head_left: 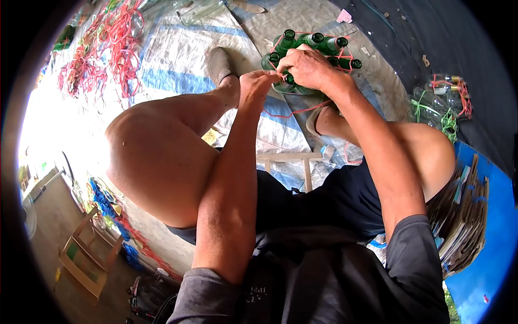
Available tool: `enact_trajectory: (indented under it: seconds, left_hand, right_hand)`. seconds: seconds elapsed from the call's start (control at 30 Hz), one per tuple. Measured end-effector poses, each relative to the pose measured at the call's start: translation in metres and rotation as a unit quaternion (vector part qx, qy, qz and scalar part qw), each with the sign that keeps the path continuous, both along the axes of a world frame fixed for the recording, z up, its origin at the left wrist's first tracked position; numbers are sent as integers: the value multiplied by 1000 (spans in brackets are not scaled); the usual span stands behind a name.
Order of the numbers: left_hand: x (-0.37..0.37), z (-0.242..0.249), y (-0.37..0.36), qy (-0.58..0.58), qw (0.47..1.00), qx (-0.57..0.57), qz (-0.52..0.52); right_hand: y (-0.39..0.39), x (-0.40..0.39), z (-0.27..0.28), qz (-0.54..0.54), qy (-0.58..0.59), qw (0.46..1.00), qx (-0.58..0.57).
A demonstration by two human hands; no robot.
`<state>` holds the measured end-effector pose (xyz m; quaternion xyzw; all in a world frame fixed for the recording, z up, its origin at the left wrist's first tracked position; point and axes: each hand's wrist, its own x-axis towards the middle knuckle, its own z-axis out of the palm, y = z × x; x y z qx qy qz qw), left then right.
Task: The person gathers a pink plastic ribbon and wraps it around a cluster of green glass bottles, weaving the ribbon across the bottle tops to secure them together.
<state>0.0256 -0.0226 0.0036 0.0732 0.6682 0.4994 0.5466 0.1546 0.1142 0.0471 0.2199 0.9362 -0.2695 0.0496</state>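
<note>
Several green glass bottles (329, 45) stand in a tight cluster on the ground sheet, between my feet and a little beyond them. Pink-red string (291, 113) runs around the cluster, and a loose length of it hangs in a curve below my hands. At the near left edge of the bottles, my left hand (258, 83) is closed, its fingertips pinching the string. My right hand (306, 67) is bent over the bottle necks, thumb and fingers pressed together on the string close to my left fingertips. The hand hides part of the nearest bottles.
A pile of pink-red string (116, 51) lies at the upper left. Clear bottles tied with green and red string (437, 102) rest at the right, above stacked cardboard (464, 216). A wooden stool (288, 157) is between my legs; a wooden chair (86, 259) stands lower left.
</note>
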Motion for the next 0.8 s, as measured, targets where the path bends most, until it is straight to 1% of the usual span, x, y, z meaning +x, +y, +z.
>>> enact_trajectory:
  seconds: [0.1,0.23,0.33,0.43,0.53,0.6,0.63,0.73,0.8]
  left_hand:
    - [1,-12,4,46,999,24,1]
    - [6,-16,5,65,998,20,18]
    - [7,-19,6,80,997,9,17]
    - [6,-28,8,115,993,-4,11]
    - [8,-20,11,131,991,-12,1]
    - [8,-21,12,131,991,-3,-9]
    - [9,-22,12,122,993,5,-2]
    - [13,-26,14,101,994,28,15]
    - [15,-23,15,95,994,38,26]
  right_hand:
    - [8,-8,4,3,-50,995,-81]
    - [13,-12,4,33,-115,990,-76]
    - [10,-11,9,27,-104,994,-33]
    - [9,-13,25,51,-143,988,-28]
    - [8,-10,25,81,-103,991,23]
    - [9,-11,28,110,-100,986,76]
    - [9,-11,29,124,-98,982,102]
    - [11,-5,24,143,-34,976,159]
    - [13,-4,23,151,-19,973,175]
